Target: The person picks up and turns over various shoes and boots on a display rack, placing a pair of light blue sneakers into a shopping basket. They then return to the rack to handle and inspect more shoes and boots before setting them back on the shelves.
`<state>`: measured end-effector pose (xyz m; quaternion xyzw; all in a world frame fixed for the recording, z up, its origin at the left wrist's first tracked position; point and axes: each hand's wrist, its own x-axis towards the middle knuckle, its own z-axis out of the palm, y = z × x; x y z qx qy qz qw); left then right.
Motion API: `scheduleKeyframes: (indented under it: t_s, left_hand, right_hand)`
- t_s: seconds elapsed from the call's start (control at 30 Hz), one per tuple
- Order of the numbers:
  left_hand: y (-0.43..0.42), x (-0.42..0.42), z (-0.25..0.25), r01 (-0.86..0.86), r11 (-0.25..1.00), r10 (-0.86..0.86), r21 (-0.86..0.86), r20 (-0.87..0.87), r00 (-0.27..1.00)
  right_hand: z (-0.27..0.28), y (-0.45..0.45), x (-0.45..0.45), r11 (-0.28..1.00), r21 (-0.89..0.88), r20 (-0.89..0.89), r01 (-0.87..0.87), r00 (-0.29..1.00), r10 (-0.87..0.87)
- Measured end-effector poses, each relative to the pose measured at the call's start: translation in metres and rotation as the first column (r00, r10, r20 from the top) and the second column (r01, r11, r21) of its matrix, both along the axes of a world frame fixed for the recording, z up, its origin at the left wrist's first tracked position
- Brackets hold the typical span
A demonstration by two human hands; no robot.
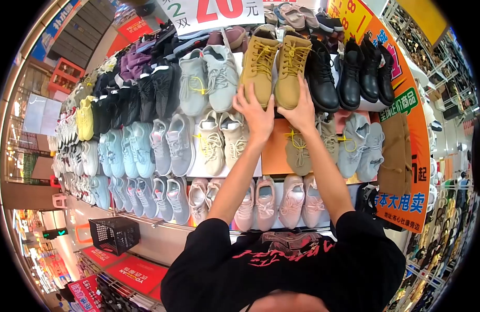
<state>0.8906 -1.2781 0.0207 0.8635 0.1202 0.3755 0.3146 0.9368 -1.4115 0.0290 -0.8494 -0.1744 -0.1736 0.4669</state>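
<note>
Two tan lace-up boots stand side by side in the upper row of a shoe display. My left hand (254,112) is at the toe of the left tan boot (260,65), fingers spread over its front. Against the toe of the right tan boot (292,62) lies my right hand (300,106), its fingers apart and pointing up along the side. Black boots (323,75) stand just right of this pair, and grey sneakers (220,75) just left. Below my hands are beige sneakers (234,136) and an orange box (275,151).
Rows of pale blue, grey and pink sneakers (266,203) fill the lower display. A price sign (214,13) hangs at the top. An orange poster (419,171) edges the right side. A black crate (114,234) is at the lower left.
</note>
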Motion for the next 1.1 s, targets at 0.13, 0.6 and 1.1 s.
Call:
scheduleKeyframes:
  t_s: [0.13,0.6,1.1]
  left_hand:
    - [-0.013,-0.007,-0.02,0.014,0.998,-0.016,-0.054,-0.044,0.999]
    - [0.01,-0.008,-0.032,0.136,0.985,-0.13,-0.103,0.055,0.99]
    - [0.008,-0.009,-0.041,0.152,0.96,-0.11,-0.235,0.183,0.977]
  right_hand:
    - [-0.01,-0.003,-0.005,0.995,0.099,0.047,0.02,0.999,-0.025]
    - [-0.021,-0.011,-0.014,0.997,-0.017,0.165,0.077,0.984,-0.073]
    - [-0.027,-0.009,-0.02,0.994,-0.051,0.265,0.092,0.961,-0.075]
